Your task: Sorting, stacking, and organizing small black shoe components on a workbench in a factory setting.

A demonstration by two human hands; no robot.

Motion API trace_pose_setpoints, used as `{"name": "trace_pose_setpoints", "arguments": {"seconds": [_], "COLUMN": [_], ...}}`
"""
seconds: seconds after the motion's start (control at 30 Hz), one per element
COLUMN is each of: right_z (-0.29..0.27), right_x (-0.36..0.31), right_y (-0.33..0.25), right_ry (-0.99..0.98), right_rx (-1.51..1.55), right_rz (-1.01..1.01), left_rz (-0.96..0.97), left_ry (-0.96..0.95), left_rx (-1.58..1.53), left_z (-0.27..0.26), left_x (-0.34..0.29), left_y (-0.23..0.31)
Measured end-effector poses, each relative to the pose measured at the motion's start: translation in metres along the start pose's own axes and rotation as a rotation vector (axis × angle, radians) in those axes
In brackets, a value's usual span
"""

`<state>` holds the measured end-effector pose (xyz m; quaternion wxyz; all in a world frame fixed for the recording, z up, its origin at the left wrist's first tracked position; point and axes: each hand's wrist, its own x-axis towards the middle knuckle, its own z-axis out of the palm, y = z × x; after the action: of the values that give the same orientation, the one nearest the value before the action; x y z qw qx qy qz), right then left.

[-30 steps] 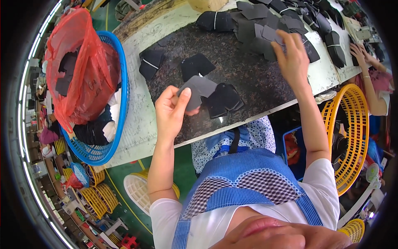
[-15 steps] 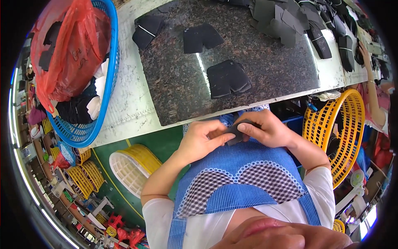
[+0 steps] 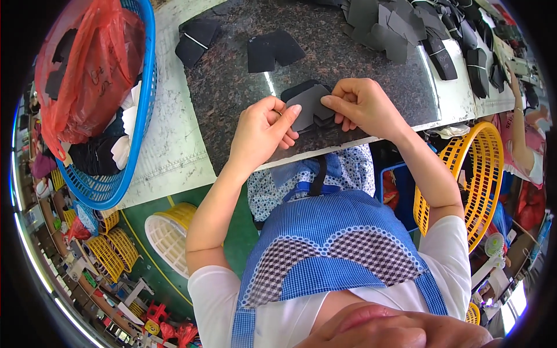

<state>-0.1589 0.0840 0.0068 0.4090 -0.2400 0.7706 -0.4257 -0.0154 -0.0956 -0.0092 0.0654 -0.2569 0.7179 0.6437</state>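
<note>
Between my two hands is a dark grey cut piece of sheet material (image 3: pixel 310 105), held by its edges over the near part of a speckled stone slab (image 3: pixel 226 98). My left hand (image 3: pixel 264 129) pinches its left edge between thumb and fingers. My right hand (image 3: pixel 361 107) grips the upper right edge in the same way. A small stack of black cut pieces (image 3: pixel 297 89) lies under it, mostly covered. Whether the held piece touches the stack, I cannot tell. Farther back lies another black notched piece (image 3: pixel 275 50), and left of that a black bundle with a pale band (image 3: pixel 197 42).
A blue basket (image 3: pixel 146 110) with a red plastic bag (image 3: pixel 96 81) stands at the left. Loose grey pieces (image 3: pixel 389 29) and banded black bundles (image 3: pixel 439 57) lie at the back right. A yellow basket (image 3: pixel 484 180) stands right of the table; another person's arm (image 3: pixel 516 116) reaches in beyond it.
Both hands have moved from in front of my apron forward over the slab, bringing the grey piece above the black stack. The piece now faces up, spread between them.
</note>
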Motion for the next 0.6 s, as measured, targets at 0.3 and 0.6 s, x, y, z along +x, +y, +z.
{"name": "trace_pose_setpoints", "arguments": {"seconds": [0.3, 0.6], "right_z": [0.007, -0.032], "right_x": [0.004, 0.032], "right_y": [0.008, -0.001], "right_ry": [0.074, 0.185], "right_rx": [-0.152, -0.528], "right_rz": [-0.055, -0.400], "left_rz": [0.178, 0.699], "left_ry": [0.165, 0.042], "left_rx": [0.848, 0.930], "left_z": [0.004, 0.037], "left_x": [0.001, -0.020], "left_y": [0.018, -0.031]}}
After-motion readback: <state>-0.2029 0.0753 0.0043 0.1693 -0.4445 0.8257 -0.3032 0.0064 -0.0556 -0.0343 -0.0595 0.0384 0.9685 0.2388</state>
